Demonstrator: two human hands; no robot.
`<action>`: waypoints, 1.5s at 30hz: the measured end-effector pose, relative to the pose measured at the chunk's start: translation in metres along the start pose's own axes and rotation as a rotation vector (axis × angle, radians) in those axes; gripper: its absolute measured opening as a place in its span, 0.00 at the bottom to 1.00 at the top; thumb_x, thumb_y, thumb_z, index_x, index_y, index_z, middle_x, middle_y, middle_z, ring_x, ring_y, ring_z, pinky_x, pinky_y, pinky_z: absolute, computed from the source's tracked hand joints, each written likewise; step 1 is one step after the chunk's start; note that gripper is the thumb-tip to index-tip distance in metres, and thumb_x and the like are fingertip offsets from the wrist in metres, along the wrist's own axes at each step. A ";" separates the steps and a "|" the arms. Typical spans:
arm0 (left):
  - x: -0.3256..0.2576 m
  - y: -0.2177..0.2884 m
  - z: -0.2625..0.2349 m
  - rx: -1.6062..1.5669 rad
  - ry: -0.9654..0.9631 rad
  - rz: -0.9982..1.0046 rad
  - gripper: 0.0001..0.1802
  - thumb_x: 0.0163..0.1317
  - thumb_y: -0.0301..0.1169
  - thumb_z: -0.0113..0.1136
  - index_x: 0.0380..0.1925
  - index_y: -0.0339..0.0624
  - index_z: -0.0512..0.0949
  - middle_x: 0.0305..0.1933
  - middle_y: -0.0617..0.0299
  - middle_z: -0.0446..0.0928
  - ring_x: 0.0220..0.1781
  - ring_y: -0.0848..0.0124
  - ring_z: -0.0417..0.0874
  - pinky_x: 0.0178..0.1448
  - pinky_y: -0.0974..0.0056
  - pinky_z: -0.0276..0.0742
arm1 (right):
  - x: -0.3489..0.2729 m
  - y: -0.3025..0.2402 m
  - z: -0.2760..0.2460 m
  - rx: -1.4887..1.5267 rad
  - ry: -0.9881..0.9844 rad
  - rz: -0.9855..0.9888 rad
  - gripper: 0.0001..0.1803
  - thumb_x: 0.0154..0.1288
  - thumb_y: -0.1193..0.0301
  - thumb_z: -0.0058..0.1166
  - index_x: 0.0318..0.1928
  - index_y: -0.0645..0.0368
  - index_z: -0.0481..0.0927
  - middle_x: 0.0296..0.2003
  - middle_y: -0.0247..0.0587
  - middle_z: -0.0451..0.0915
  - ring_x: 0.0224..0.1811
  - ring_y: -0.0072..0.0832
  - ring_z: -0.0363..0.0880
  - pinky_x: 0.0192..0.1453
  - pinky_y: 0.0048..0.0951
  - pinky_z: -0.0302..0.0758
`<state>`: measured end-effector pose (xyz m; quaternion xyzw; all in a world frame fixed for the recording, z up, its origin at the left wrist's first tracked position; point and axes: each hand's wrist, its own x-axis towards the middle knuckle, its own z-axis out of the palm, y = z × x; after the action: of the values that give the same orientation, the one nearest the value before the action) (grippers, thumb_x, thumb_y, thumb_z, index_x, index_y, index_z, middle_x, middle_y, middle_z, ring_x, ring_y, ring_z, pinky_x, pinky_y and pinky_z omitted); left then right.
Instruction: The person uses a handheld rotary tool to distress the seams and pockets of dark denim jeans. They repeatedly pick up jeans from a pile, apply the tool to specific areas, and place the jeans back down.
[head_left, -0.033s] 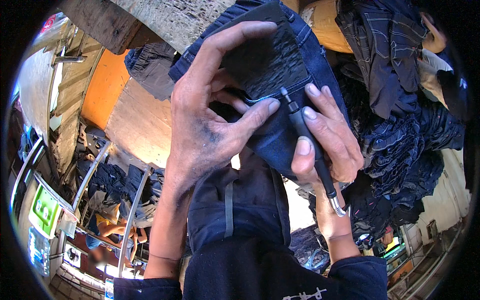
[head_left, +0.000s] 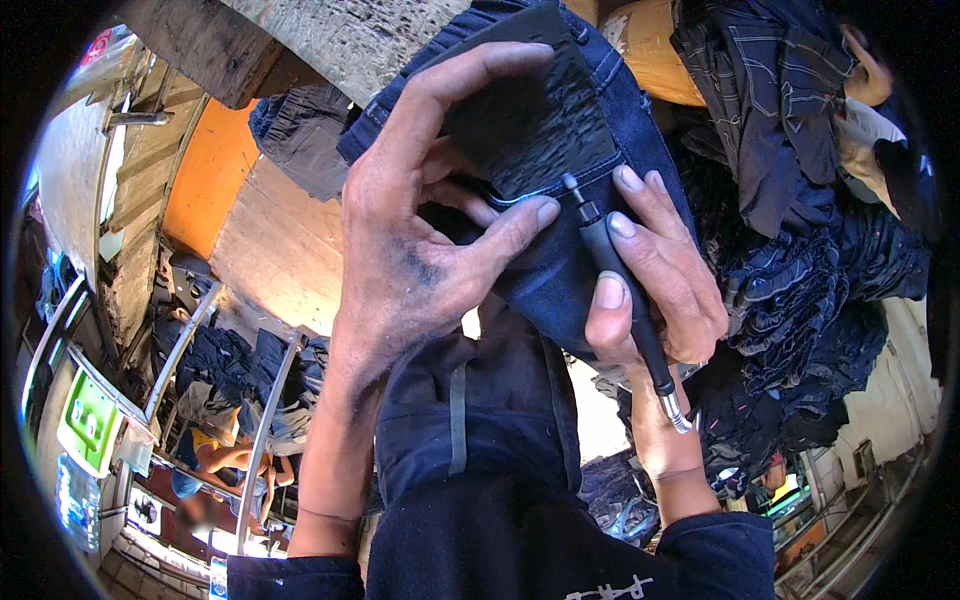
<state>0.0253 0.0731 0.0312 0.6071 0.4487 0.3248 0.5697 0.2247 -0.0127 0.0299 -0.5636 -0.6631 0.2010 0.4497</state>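
My right hand point(head_left: 675, 285) is closed around a black pen-shaped rotary tool point(head_left: 622, 272) with a metal collar and a metal cable end. Its small tip rests at or just above a pale-edged seam on dark blue denim jeans point(head_left: 545, 290). My left hand point(head_left: 400, 225) pinches the denim by that seam between the thumb and curled fingers. Its index finger stretches along a square black plate point(head_left: 540, 110) with a rough surface, which lies against the jeans. Dark smudges mark the back of this hand. The undersides of the fingers are hidden.
A worn wooden board point(head_left: 370, 40) stands beyond the jeans. Piles of dark garments point(head_left: 800, 300) rise on the right, near another person's arm point(head_left: 868, 70). At left are an orange panel point(head_left: 210, 185), metal rails point(head_left: 265, 440) and a person point(head_left: 225, 460) farther off.
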 end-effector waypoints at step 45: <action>0.019 0.001 0.017 0.062 0.119 0.095 0.43 0.51 0.19 0.83 0.70 0.41 0.79 0.67 0.55 0.82 0.66 0.64 0.86 0.67 0.60 0.86 | 0.009 0.021 -0.008 0.045 0.093 0.049 0.15 0.68 0.70 0.64 0.48 0.69 0.88 0.44 0.62 0.91 0.53 0.54 0.93 0.66 0.55 0.87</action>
<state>0.0484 0.0832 0.0275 0.6246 0.4622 0.3732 0.5068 0.2439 -0.0008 0.0211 -0.5782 -0.6228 0.2003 0.4876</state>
